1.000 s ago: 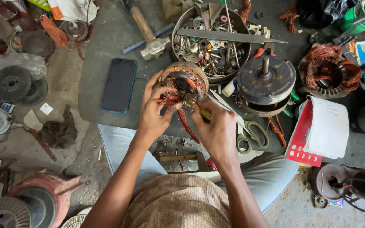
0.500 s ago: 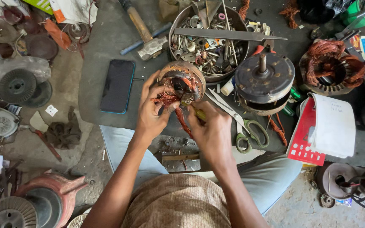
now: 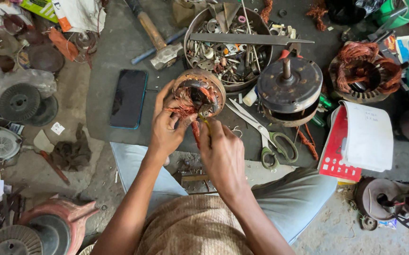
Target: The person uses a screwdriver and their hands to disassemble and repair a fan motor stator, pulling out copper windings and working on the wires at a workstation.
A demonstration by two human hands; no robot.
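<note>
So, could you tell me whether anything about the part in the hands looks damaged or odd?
Yes: the motor stator held by the left hand has copper winding frayed and pulled out of its core in loose strands, instead of tightly coiled.

Rusty metal stator point(image 3: 203, 92) wound with shiny copper wire point(image 3: 181, 109) (frayed), beside a glossy glass phone point(image 3: 129, 98).

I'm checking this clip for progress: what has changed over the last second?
Very little. The left hand still grips the round motor stator with its copper windings, and the right hand still works a thin yellow-handled tool at its lower edge; both shifted only slightly. The phone, scissors and bowl of parts stayed put.
</note>
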